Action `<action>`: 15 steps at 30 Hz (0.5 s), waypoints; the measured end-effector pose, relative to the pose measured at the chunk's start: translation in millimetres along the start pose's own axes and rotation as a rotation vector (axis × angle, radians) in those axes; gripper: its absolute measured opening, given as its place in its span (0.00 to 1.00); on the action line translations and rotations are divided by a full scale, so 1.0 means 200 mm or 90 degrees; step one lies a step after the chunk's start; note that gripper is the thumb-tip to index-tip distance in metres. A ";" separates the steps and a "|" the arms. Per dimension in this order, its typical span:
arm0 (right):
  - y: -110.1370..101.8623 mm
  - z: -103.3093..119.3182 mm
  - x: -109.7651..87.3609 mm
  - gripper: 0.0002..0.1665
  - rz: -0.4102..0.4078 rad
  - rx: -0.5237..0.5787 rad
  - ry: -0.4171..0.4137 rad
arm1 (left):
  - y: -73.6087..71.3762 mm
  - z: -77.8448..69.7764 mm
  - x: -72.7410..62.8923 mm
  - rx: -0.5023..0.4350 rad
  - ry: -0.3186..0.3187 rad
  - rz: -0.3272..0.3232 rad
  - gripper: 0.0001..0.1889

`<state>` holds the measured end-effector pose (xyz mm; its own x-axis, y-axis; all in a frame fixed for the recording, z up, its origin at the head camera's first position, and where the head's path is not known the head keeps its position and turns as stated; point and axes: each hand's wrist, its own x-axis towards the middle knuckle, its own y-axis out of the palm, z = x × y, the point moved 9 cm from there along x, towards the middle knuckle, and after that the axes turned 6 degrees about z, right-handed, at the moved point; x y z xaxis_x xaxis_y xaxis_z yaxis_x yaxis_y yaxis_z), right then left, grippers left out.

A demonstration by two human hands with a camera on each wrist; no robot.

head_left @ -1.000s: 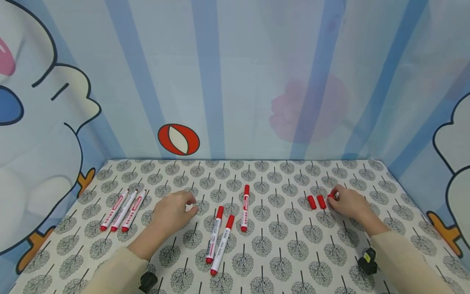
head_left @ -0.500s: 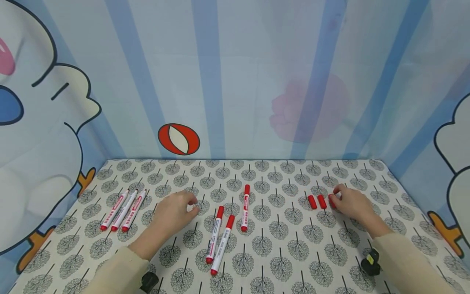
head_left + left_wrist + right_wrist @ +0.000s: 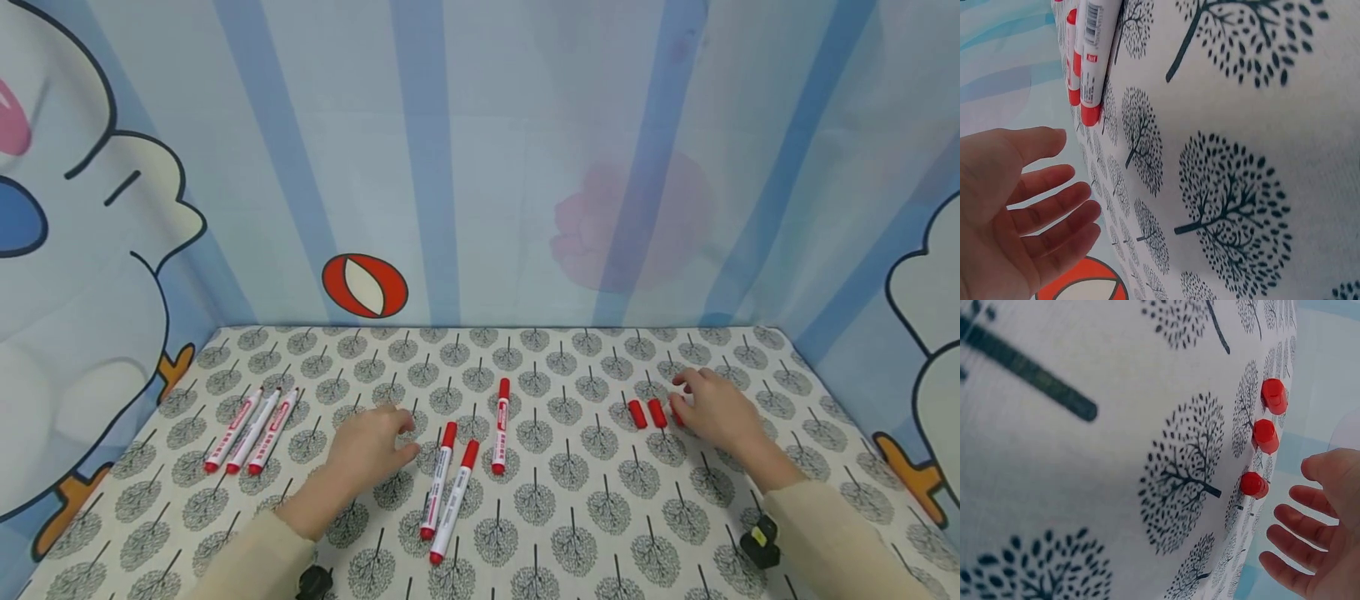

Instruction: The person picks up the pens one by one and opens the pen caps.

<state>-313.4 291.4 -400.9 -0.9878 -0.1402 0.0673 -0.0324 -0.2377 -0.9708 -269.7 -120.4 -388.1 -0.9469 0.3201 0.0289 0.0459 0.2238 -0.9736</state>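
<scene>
Three red marker caps lie in a row at the right of the table: the left cap [image 3: 637, 414], the middle cap [image 3: 657, 412] and the right cap [image 3: 677, 409]. Close beside the right cap is my right hand [image 3: 718, 410], partly covering it in the head view. The right wrist view has that hand's fingers apart, with nothing in them. My left hand [image 3: 371, 450] is over the cloth, just left of two capped markers, one marker [image 3: 439, 479] and a nearer marker [image 3: 454, 502]. Its palm [image 3: 991, 212] and loosely bent fingers hold nothing in the left wrist view.
Another capped red marker [image 3: 502, 427] lies near the table's middle. Three uncapped markers [image 3: 252, 431] lie side by side at the left. The tree-print cloth [image 3: 573, 546] reaches back to a blue striped backdrop [image 3: 495, 167].
My left hand has shifted right and slightly nearer me. My right hand has laid down the third cap beside the other two, and its fingers have spread and come away.
</scene>
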 end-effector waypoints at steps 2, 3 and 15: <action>0.00 0.02 0.00 0.19 -0.005 -0.006 -0.015 | 0.01 -0.01 0.00 -0.003 0.003 0.011 0.14; 0.00 0.03 0.00 0.19 -0.005 -0.008 -0.023 | 0.01 -0.01 0.00 -0.005 0.003 0.014 0.14; 0.02 0.14 0.00 0.21 -0.005 -0.007 -0.091 | 0.06 -0.05 -0.02 -0.034 0.007 0.024 0.18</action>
<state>-309.0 263.6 -398.7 -0.9556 -0.2749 0.1056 -0.0419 -0.2282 -0.9727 -262.6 -108.9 -397.4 -0.9405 0.3397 -0.0044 0.0985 0.2603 -0.9605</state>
